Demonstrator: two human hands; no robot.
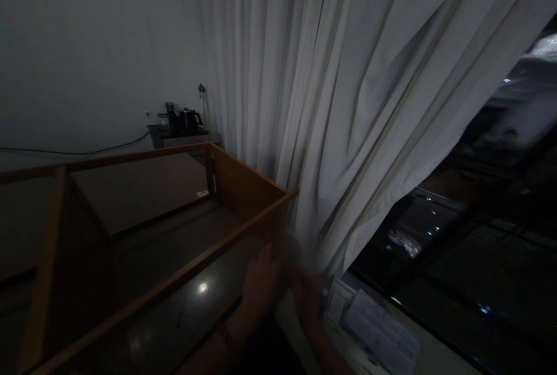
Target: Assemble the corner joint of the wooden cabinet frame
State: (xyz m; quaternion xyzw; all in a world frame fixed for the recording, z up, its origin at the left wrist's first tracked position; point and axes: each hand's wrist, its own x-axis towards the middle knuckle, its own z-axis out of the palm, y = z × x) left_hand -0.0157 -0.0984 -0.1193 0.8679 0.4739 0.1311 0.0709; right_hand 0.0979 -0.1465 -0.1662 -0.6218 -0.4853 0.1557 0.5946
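Note:
The room is dark. My left hand [260,283] and my right hand [307,294] are raised close together near the bottom centre, just below the corner of a wooden frame [248,189]. Both are blurred, and the fingers cannot be made out. They sit beside the lower edge of a white curtain [348,102], which hangs pulled to the left. I cannot tell whether either hand touches the curtain or the frame.
A dark window [478,247] with night lights lies right of the curtain. Papers [378,328] rest on the sill below it. A kettle [188,119] stands on a small table by the far wall. A cable [65,151] runs along that wall.

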